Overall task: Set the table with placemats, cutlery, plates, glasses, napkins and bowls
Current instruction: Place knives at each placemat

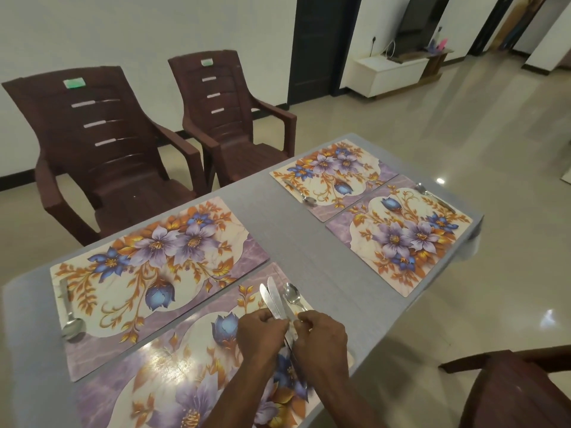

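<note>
Risk: two knives [272,299] are bunched blade-up in the left hand [262,332], whose fingers curl round their handles, while the right hand [321,332] pinches at the same bundle, so drawing one out could likely drag the other loose to clatter onto the nearest placemat [173,375] or off the table's [309,242] near right edge. Position: knives held between both hands above the near-right corner of that placemat, blades pointing toward the table's centre, just beside a spoon [292,293] lying at the mat's right edge.
</note>
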